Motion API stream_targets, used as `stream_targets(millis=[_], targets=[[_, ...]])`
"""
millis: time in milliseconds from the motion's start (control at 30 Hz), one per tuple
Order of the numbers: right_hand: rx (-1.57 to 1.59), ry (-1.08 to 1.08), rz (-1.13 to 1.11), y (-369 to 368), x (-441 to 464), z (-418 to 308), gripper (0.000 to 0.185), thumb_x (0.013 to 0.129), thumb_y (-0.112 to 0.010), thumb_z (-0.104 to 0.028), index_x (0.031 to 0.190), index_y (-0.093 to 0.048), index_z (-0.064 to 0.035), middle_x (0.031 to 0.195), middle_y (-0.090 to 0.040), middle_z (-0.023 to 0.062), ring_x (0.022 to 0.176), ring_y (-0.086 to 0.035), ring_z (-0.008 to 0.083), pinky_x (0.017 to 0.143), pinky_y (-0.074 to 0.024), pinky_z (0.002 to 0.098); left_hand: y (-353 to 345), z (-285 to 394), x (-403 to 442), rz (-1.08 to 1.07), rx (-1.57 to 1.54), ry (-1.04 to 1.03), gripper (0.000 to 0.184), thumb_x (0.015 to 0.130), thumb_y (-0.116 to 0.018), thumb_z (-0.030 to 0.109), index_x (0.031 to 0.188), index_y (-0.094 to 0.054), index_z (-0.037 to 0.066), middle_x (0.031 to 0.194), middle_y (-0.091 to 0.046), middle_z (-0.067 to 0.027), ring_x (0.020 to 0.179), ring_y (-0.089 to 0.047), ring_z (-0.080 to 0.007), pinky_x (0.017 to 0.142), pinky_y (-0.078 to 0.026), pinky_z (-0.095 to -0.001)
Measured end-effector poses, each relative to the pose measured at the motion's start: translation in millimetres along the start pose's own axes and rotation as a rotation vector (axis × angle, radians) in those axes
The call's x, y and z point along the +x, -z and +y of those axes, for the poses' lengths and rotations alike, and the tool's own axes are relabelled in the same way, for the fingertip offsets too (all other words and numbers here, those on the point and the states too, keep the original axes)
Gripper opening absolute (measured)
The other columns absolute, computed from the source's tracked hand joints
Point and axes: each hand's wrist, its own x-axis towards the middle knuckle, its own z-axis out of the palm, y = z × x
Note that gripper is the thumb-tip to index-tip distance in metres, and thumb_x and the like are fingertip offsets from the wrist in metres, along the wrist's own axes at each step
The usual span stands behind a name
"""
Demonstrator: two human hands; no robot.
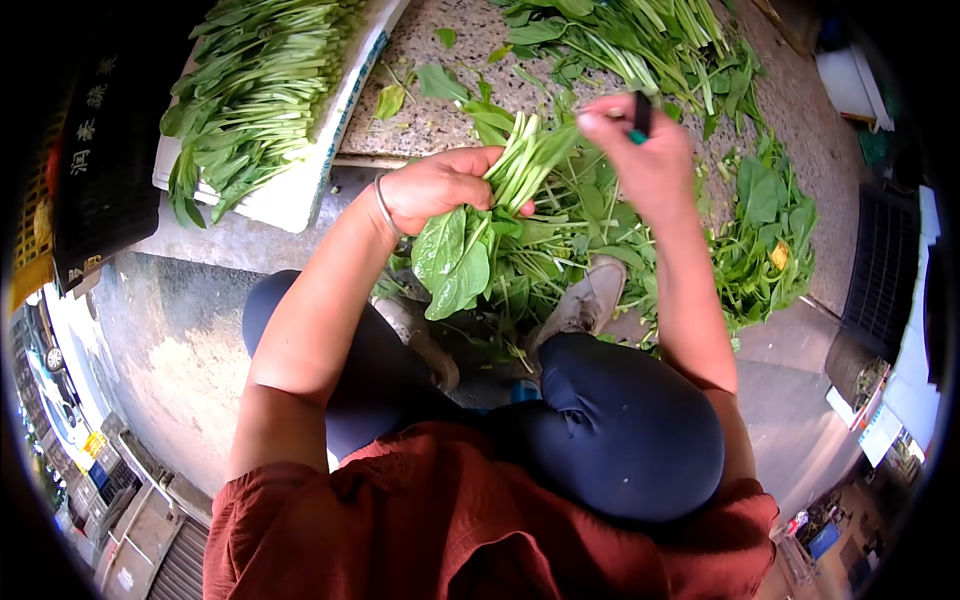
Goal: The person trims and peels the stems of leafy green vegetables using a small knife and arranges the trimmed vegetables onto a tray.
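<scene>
My left hand (435, 190), with a bangle at the wrist, is closed round a bunch of leafy greens (520, 165). The pale cut stems point up and the broad wet leaves hang below the fist. Just to the right, my right hand (655, 170) is raised, closed and slightly blurred. A small black and teal object (641, 118) shows at its fingers, perhaps a knife handle; no blade is visible. The right fingertips are close to a leaf of the bunch, and I cannot tell whether they touch it.
Neatly lined-up greens (265, 90) lie on a white foam tray (290, 205) at upper left. More greens (640, 45) lie on the speckled stone slab (420, 125). Loose leaves (765, 230) are heaped at right and around my shoes (590, 295). A black crate (880, 260) stands far right.
</scene>
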Motion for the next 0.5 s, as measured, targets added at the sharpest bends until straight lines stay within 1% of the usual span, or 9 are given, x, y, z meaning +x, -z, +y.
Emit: stream_targets(millis=[67, 133, 200, 267, 300, 333, 400, 433, 500], targets=[[-0.457, -0.159, 0.057, 30, 4, -1, 0.029, 0.073, -0.069, -0.024, 0.094, -0.063, -0.0047, 0.086, -0.063, 0.0046, 0.072, -0.056, 0.0108, 0.066, -0.0458, 0.029, 4, -7, -1, 0.008, 0.007, -0.019, 0.058, 0.069, -0.046, -0.001, 0.126, -0.039, -0.003, 0.104, -0.061, -0.0136, 0.095, -0.057, -0.0179, 0.087, -0.042, -0.0278], [-0.838, -0.025, -0.072, 45, -3, 25, 0.043, 0.075, -0.068, -0.025, 0.11, -0.057, -0.0031, 0.1, -0.061, 0.0103, 0.071, -0.058, 0.0103, 0.064, -0.0473, 0.0291, 8, -2, -4, 0.002, 0.037, -0.023, 0.059, 0.068, -0.047, -0.001, 0.127, -0.038, -0.002, 0.105, -0.06, -0.0142, 0.095, -0.057, -0.0194, 0.088, -0.042, -0.0289], [-0.248, -0.338, -0.205, 26, -10, 6, 0.058, 0.076, -0.069, -0.029, 0.123, -0.047, -0.0034, 0.103, -0.058, 0.0133, 0.063, -0.056, 0.0103, 0.058, -0.0466, 0.0257, 12, -11, -1, -0.075, -0.016, -0.022, 0.059, 0.068, -0.047, -0.002, 0.126, -0.039, -0.001, 0.106, -0.059, -0.0138, 0.096, -0.057, -0.0191, 0.088, -0.042, -0.0292], [0.221, -0.262, -0.353, 9, -13, 8, 0.064, 0.074, -0.07, -0.034, 0.125, -0.045, -0.0042, 0.097, -0.058, 0.0099, 0.06, -0.053, 0.0096, 0.052, -0.0438, 0.0225, 5, -7, 2, -0.117, -0.042, 0.009, 0.057, 0.067, -0.046, -0.004, 0.124, -0.041, -0.002, 0.106, -0.059, -0.0124, 0.098, -0.056, -0.0181, 0.089, -0.041, -0.0287], [0.348, -0.228, -0.391, 1, -14, 2, 0.067, 0.074, -0.071, -0.034, 0.127, -0.043, -0.0039, 0.091, -0.055, 0.0058, 0.056, -0.049, 0.0083, 0.049, -0.041, 0.021, 0, -8, 4, -0.136, -0.015, -0.004, 0.056, 0.067, -0.045, -0.004, 0.123, -0.042, -0.002, 0.105, -0.06, -0.0118, 0.098, -0.056, -0.0178, 0.089, -0.041, -0.0283], [0.426, -0.223, -0.394, -6, -15, 3, 0.055, 0.076, -0.07, -0.029, 0.119, -0.05, -0.0022, 0.083, -0.054, 0.003, 0.055, -0.047, 0.006, 0.046, -0.0375, 0.0189, -3, -9, 7, -0.159, 0.015, -0.016, 0.055, 0.067, -0.045, -0.005, 0.121, -0.043, -0.003, 0.104, -0.06, -0.0112, 0.098, -0.056, -0.0175, 0.088, -0.041, -0.028], [0.363, -0.326, -0.421, -10, -14, 0, 0.039, 0.076, -0.07, -0.024, 0.107, -0.057, -0.002, 0.074, -0.053, 0.0, 0.051, -0.045, 0.0041, 0.043, -0.0338, 0.0173, -5, -9, 8, -0.184, 0.036, 0.032, 0.052, 0.066, -0.044, -0.006, 0.118, -0.046, -0.004, 0.104, -0.059, -0.0102, 0.098, -0.056, -0.0165, 0.088, -0.041, -0.0269], [0.395, -0.372, -0.392, -12, -14, 2, 0.028, 0.076, -0.07, -0.02, 0.096, -0.06, -0.0029, 0.066, -0.052, -0.0027, 0.047, -0.044, 0.0037, 0.04, -0.0314, 0.0174, -6, -8, 8, -0.189, -0.004, 0.051, 0.051, 0.066, -0.043, -0.007, 0.117, -0.047, -0.004, 0.103, -0.059, -0.0099, 0.097, -0.056, -0.0162, 0.088, -0.041, -0.0261], [0.353, -0.386, -0.373, -11, -16, 2, 0.027, 0.076, -0.07, -0.019, 0.096, -0.06, -0.0031, 0.065, -0.051, -0.0028, 0.045, -0.043, 0.0038, 0.04, -0.0313, 0.0175, -3, -6, 7, -0.147, 0.101, 0.063, 0.052, 0.067, -0.048, -0.003, 0.119, -0.044, -0.004, 0.108, -0.057, -0.0101, 0.1, -0.054, -0.0152, 0.088, -0.041, -0.0263]])
